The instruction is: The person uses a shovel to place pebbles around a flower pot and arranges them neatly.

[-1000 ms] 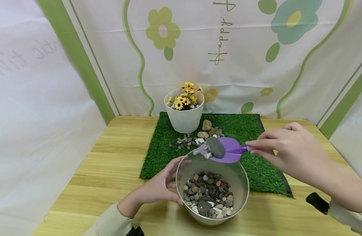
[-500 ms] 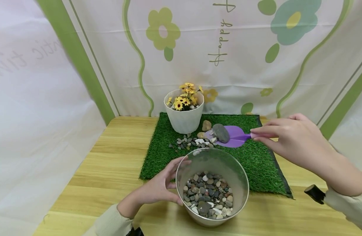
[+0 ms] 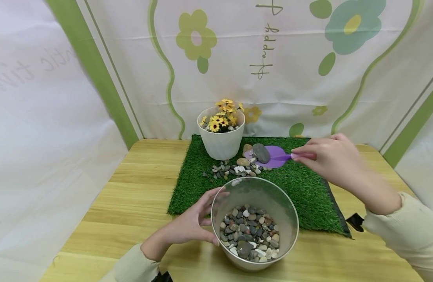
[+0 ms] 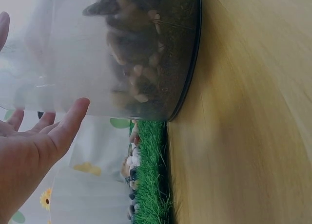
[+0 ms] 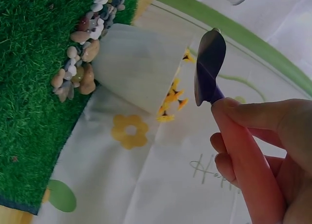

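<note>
Right of centre in the head view, the right hand [image 3: 330,158] curls its fingers round the trowel [image 3: 277,157], which is raised over the mat [image 3: 304,203] and bears a grey stone [image 3: 261,153]. At bottom centre stands the bucket [image 3: 285,219], pebbles [image 3: 249,235] inside; the left hand [image 3: 195,223] touches its left side, fingers spread. Near the centre, the pot [image 3: 221,145] holds yellow flowers [image 3: 220,119].

Purple trowel [image 3: 278,157], grey stone [image 3: 261,153] aboard — near bucket [image 3: 269,197]
</note>
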Motion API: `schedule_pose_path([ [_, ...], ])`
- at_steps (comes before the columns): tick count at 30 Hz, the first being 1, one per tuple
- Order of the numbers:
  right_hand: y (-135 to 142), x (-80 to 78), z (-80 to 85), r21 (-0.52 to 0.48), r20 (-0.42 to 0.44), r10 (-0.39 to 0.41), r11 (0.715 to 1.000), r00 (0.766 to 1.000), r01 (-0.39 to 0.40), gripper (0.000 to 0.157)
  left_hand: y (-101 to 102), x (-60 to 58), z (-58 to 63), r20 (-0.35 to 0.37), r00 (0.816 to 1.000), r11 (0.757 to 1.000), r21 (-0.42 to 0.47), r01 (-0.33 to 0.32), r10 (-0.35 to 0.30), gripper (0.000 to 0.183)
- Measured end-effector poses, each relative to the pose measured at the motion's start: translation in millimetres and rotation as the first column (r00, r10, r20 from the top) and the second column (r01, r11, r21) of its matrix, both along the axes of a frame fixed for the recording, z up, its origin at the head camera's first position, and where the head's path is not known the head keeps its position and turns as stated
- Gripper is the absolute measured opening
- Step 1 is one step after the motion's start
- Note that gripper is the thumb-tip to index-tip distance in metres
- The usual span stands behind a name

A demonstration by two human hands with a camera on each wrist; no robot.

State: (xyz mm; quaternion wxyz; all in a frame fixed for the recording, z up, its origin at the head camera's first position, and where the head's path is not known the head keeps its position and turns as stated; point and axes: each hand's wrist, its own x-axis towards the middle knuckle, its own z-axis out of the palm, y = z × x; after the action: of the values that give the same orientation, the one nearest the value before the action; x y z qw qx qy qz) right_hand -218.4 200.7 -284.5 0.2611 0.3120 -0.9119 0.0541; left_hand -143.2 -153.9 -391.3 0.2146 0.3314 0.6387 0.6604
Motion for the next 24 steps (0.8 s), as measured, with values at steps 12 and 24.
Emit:
schedule_pose_path([
  [12,-14.0,-43.3,-43.2,-0.003,0.135,-0.052,0.999,0.989,0.053,0.018,0.6,-1.0,-1.5,0.015,1.0,1.0,0.009,0.005,-0.005,0.105],
  [24,-52.9,-80.0,-76.6,0.049,0.279,-0.053,0.998,0.959,0.041,0.016,-0.4,-1.5,-2.3,0.014,1.0,1.0,0.008,0.005,-0.005,0.106],
])
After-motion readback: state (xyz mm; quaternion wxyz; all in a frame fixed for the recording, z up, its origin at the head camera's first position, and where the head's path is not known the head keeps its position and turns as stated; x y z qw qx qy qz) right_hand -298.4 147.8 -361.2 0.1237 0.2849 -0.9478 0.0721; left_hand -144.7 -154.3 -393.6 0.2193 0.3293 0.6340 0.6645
